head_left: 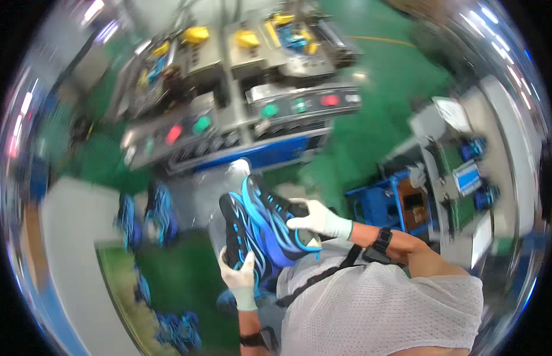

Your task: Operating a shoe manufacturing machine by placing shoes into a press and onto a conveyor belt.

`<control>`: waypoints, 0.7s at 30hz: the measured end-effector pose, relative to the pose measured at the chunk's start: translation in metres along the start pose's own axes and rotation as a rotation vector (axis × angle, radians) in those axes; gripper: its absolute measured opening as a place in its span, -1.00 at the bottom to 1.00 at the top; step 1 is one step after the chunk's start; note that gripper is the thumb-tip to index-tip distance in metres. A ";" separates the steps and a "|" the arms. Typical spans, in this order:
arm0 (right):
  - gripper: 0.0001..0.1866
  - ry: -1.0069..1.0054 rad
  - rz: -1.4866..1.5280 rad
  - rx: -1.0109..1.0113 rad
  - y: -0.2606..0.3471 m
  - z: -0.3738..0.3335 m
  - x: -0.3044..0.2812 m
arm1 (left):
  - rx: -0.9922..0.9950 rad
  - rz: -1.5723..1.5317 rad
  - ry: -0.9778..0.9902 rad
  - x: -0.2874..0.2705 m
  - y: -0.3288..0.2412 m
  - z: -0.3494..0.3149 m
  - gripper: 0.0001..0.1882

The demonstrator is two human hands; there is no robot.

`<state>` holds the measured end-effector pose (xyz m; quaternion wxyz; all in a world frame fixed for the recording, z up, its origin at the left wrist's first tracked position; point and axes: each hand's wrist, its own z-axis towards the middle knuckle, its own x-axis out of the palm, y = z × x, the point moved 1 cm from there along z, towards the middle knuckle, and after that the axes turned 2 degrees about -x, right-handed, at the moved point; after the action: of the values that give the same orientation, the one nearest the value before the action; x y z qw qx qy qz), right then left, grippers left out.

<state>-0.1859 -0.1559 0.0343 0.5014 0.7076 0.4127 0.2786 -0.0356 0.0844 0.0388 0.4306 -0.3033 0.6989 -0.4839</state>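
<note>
Two black and blue sneakers are held side by side in front of my body, soles facing each other. My left hand (238, 277), in a white glove, is closed on the heel end of the left sneaker (233, 221), thumb and fingers astride its opening. At the collar of the right sneaker (265, 215), my right hand (317, 218), also gloved, has its fingers wrapped over the opening. Both toes point away from me. Part of the left sneaker is hidden behind the right one.
A machine with green and red buttons (270, 111) stands ahead, yellow and blue parts on top. More sneakers (161, 212) sit on the left, by a pale table (74, 237). On the right are a blue cart (374, 204) and a bench (507, 136) carrying sneakers.
</note>
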 end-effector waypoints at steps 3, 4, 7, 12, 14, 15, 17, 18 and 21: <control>-0.15 -0.298 0.065 -0.044 0.007 -0.069 -0.072 | 0.074 0.064 0.283 0.083 -0.056 -0.005 -0.33; -0.15 -0.369 0.218 -0.018 0.016 -0.096 -0.092 | 0.169 0.129 0.352 0.110 -0.062 -0.005 -0.34; -0.15 -0.828 0.194 -0.146 -0.024 -0.171 -0.157 | 0.218 0.057 0.652 0.204 -0.101 -0.029 -0.34; -0.20 -1.424 0.211 -0.161 -0.004 -0.328 -0.236 | 0.443 0.026 1.031 0.356 -0.190 -0.094 -0.37; -0.18 -1.628 0.192 -0.174 -0.014 -0.366 -0.261 | 0.574 0.024 1.098 0.410 -0.233 -0.117 -0.33; -0.13 -1.673 0.155 -0.092 -0.005 -0.385 -0.271 | 0.693 0.020 1.122 0.435 -0.251 -0.128 -0.29; -0.09 -1.820 0.054 -0.002 -0.016 -0.421 -0.293 | 0.726 0.006 1.266 0.497 -0.281 -0.159 -0.22; -0.06 -1.907 -0.136 0.172 -0.012 -0.435 -0.300 | 0.844 0.056 1.267 0.530 -0.291 -0.172 -0.21; -0.03 -1.969 -0.246 0.511 -0.035 -0.445 -0.335 | 1.136 0.340 1.274 0.612 -0.300 -0.216 -0.20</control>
<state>-0.7250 -0.2266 0.1602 0.4769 0.6609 -0.0654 -0.5757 -0.4993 -0.4450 0.1654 0.1100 0.3945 0.4952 -0.7662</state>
